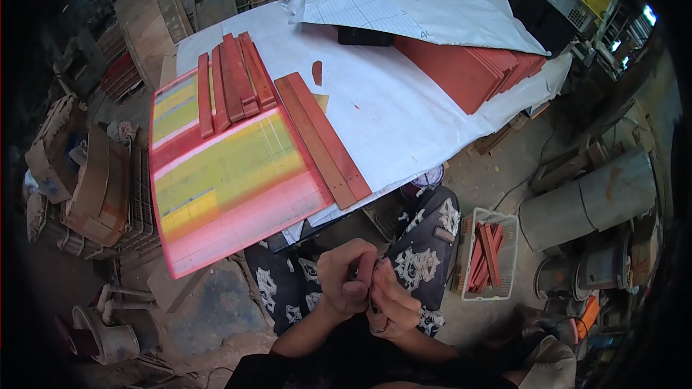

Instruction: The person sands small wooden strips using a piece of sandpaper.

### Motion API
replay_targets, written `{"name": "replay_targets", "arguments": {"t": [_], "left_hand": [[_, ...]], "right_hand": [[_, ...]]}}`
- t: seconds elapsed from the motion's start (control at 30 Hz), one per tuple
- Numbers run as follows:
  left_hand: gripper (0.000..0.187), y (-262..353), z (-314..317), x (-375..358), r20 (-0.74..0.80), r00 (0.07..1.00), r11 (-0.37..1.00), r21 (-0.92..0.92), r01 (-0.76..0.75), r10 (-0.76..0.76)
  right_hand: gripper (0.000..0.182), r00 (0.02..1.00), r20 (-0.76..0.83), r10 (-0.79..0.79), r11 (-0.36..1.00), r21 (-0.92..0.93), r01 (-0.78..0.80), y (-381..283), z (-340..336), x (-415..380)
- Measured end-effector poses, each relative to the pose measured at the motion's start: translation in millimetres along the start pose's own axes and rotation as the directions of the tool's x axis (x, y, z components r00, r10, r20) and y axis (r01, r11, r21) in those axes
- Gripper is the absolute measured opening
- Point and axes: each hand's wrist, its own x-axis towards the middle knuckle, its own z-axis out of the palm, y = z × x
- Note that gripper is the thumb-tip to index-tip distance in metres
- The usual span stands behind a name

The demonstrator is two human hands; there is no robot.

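My left hand (344, 277) is closed around a small reddish piece (366, 268), held upright above my lap. Close against it, my right hand (393, 301) has its fingers bent and pressed together at the piece's side; what they pinch is too small to make out. Beyond my hands, a board (238, 173) painted red, pink and yellow lies on the white-covered table (346, 115). Several red strips (229, 79) rest on its far part. Two longer strips, one red and one brown (313, 144), lie along its right edge.
Red panels (461, 75) are stacked under white sheets (432, 7) at the table's far right. A white basket (511, 259) with red strips (486, 256) stands on the floor to the right. Cardboard boxes (97, 194) are at the left, grey cylinders (591, 198) at the right.
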Motion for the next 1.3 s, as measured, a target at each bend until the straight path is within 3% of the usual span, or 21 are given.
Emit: {"name": "replay_targets", "arguments": {"t": [0.13,0.27,0.33,0.43,0.53,0.63,0.83,0.93,1.03,1.07,1.17,1.3], "left_hand": [[0.058,0,6,-4,-0.044,0.999,0.998,-0.063,0.028,-0.031],[0.058,10,6,4,0.034,0.998,0.998,0.020,-0.054,0.053],[0.058,11,5,7,0.020,0.998,0.999,0.008,-0.052,0.052],[0.060,11,6,0,-0.033,0.996,0.995,-0.048,0.082,-0.084],[0.057,13,5,6,0.041,0.999,0.998,0.044,-0.033,0.031],[0.053,11,1,5,0.078,0.995,0.997,0.054,-0.060,0.055],[0.055,5,2,2,0.003,1.000,1.000,0.002,0.031,-0.031],[0.055,15,7,15,0.059,0.996,0.991,0.107,-0.078,0.072],[0.057,14,2,7,0.065,0.994,0.989,-0.107,0.099,-0.093],[0.061,20,2,4,0.047,0.974,0.950,-0.217,0.226,-0.221],[0.061,37,-1,19,0.016,0.890,0.778,-0.479,0.407,-0.456],[0.058,36,-5,21,0.103,0.887,0.766,-0.465,0.443,-0.451]], "right_hand": [[0.020,1.000,0.001,-0.012,1.000,-0.014,0.012,3,-4,2],[0.022,0.995,-0.099,-0.030,1.000,-0.010,0.029,1,-3,14],[0.022,0.999,-0.042,-0.019,0.999,-0.033,0.017,0,-5,7],[0.023,1.000,-0.017,-0.017,0.999,-0.037,0.016,2,-4,-3],[0.022,0.998,-0.054,-0.035,0.999,-0.036,0.033,3,-5,4],[0.022,0.998,-0.050,-0.029,0.999,-0.032,0.027,0,-4,14],[0.022,1.000,0.021,-0.013,0.999,-0.034,0.013,6,-4,2],[0.026,0.993,-0.103,-0.054,0.992,0.112,0.066,14,-5,19],[0.035,0.940,-0.322,-0.111,0.975,0.150,0.166,30,-9,33],[0.041,0.935,-0.322,-0.149,0.966,0.156,0.207,33,-13,41],[0.056,0.904,-0.356,-0.235,0.938,0.161,0.307,33,-23,71],[0.056,0.847,-0.498,-0.184,0.937,0.171,0.304,22,-25,91]]}}
